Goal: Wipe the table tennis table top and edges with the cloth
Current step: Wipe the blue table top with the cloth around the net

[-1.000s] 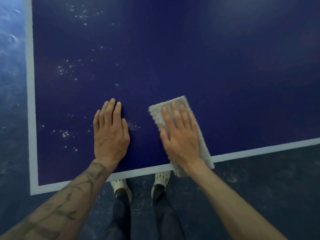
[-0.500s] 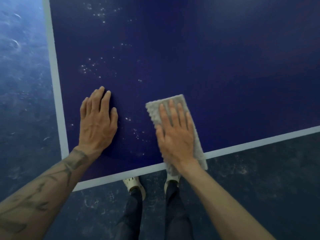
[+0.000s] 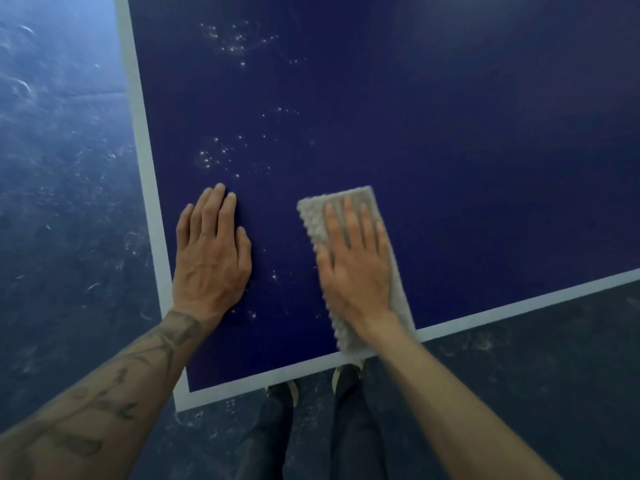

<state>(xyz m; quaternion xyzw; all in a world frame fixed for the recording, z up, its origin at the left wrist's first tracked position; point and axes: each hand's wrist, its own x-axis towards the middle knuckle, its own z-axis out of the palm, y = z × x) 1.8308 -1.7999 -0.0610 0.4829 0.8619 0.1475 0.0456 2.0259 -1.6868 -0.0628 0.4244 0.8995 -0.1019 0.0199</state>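
The right hand [image 3: 353,275] lies flat on the cloth [image 3: 348,195], palm down, its fingers [image 3: 349,223] straight and slightly spread, pressing rather than gripping; nothing is curled round the fabric. The cloth is a pale grey, nubbly strip folded long and narrow on the dark blue worktop [image 3: 450,133]. It reaches just past the fingertips at its far end, shows as a margin along both sides of the hand, and runs back under the palm and wrist. Its near end lies over the white line [image 3: 519,301] along the worktop's near edge; whether it hangs over that edge cannot be told. The left hand [image 3: 211,261] rests flat on the bare worktop to the left of the cloth, apart from it, fingers [image 3: 214,209] straight and close together, holding nothing. Its wrist is near the white line on the left side. Small pale specks [image 3: 214,157] dot the surface beyond the left fingertips, and a few more lie between the two hands. Below the near edge, shoes [image 3: 346,372] stand on the dark, scuffed floor [image 3: 52,202].
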